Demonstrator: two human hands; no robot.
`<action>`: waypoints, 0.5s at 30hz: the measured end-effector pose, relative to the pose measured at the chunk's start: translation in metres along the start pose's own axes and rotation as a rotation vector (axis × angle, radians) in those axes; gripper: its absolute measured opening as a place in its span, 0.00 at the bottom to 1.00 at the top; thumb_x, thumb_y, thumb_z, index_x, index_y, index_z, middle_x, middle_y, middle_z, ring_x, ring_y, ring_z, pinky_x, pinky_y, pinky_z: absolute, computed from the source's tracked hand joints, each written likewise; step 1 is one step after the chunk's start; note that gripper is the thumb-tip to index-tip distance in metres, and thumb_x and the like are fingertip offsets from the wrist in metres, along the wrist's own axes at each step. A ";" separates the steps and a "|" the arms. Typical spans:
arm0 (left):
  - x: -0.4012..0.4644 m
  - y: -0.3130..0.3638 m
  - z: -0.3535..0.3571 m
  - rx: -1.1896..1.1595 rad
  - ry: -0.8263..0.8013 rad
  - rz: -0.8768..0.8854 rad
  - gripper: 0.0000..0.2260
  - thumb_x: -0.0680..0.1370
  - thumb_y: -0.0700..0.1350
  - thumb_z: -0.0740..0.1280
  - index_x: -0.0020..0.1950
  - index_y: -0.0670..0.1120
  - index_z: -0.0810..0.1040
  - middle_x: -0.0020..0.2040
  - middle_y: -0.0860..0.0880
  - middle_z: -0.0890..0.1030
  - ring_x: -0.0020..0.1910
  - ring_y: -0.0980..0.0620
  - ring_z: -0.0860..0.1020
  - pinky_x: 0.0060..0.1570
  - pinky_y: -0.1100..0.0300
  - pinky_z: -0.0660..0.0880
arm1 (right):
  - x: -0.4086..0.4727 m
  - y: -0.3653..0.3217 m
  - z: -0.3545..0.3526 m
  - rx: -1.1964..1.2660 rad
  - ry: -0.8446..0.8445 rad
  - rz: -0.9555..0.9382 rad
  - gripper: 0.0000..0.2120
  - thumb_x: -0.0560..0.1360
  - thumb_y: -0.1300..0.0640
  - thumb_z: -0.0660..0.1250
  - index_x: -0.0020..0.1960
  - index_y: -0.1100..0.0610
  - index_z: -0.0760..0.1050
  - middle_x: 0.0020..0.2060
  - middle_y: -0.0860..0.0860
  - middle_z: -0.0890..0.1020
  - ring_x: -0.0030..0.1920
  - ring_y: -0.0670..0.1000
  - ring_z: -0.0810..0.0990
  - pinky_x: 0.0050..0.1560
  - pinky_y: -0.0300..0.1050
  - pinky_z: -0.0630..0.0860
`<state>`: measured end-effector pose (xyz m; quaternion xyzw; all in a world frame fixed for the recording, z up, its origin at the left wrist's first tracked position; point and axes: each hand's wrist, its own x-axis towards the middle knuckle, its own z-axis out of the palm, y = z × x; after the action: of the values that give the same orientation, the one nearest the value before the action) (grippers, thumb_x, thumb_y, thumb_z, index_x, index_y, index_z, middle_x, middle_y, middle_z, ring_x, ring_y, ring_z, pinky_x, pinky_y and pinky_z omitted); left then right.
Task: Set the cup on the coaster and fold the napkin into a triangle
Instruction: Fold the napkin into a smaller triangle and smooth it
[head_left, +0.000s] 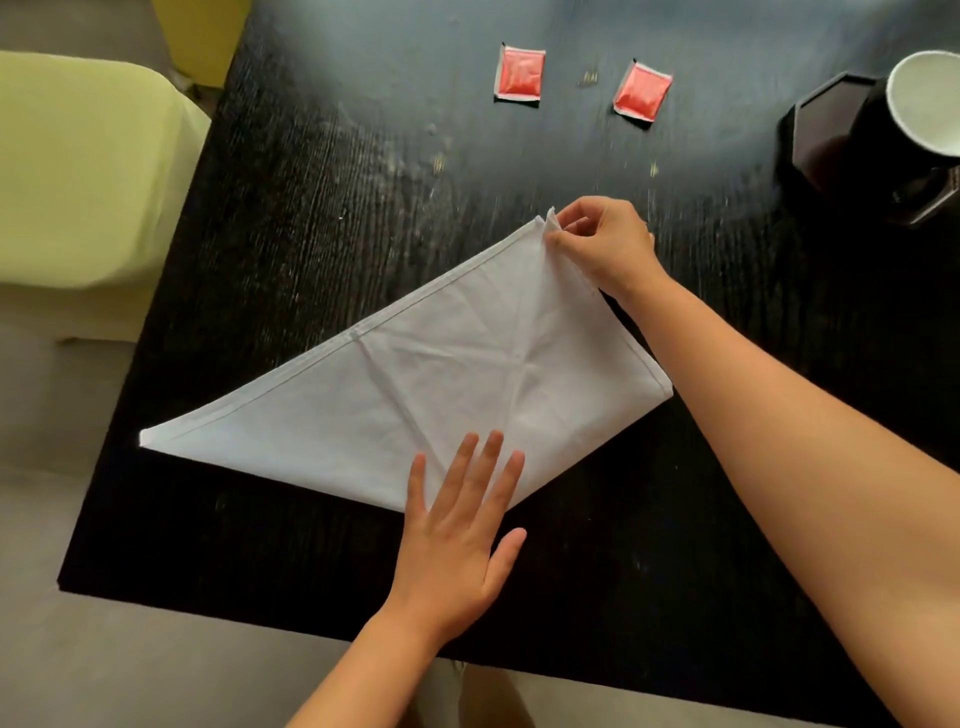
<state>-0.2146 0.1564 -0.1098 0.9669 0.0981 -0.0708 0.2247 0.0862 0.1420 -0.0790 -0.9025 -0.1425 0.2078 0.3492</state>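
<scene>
A white cloth napkin lies folded into a triangle on the black table. My right hand pinches the two layered corners at the napkin's far tip. My left hand rests flat, fingers spread, on the napkin's near folded edge. At the far right a black cup with a white inside stands on a dark octagonal coaster, partly cut off by the frame's edge.
Two red sachets lie at the far side of the table. A pale yellow-green cushioned seat stands to the left of the table. Grey floor shows along the near edge.
</scene>
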 end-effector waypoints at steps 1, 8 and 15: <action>0.000 -0.001 0.000 0.024 -0.012 0.009 0.28 0.79 0.56 0.49 0.77 0.51 0.46 0.78 0.50 0.47 0.76 0.50 0.48 0.70 0.40 0.46 | 0.000 0.000 0.001 -0.006 0.015 -0.005 0.06 0.72 0.48 0.67 0.41 0.50 0.78 0.37 0.46 0.80 0.46 0.50 0.79 0.67 0.58 0.62; -0.001 -0.003 0.000 0.118 -0.087 0.023 0.29 0.78 0.57 0.50 0.76 0.46 0.53 0.77 0.48 0.53 0.76 0.49 0.50 0.68 0.37 0.49 | 0.003 0.006 0.008 -0.038 0.066 -0.035 0.08 0.72 0.47 0.66 0.40 0.50 0.78 0.33 0.43 0.78 0.42 0.48 0.77 0.59 0.51 0.57; 0.000 -0.001 -0.001 0.156 -0.108 0.017 0.29 0.78 0.58 0.51 0.76 0.46 0.55 0.77 0.48 0.55 0.76 0.49 0.51 0.68 0.37 0.49 | -0.004 0.000 0.002 -0.332 0.176 -0.203 0.16 0.73 0.49 0.66 0.59 0.52 0.75 0.51 0.50 0.78 0.56 0.53 0.75 0.54 0.48 0.61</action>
<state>-0.2152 0.1578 -0.1098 0.9770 0.0720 -0.1282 0.1541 0.0813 0.1413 -0.0797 -0.9434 -0.2338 0.0656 0.2258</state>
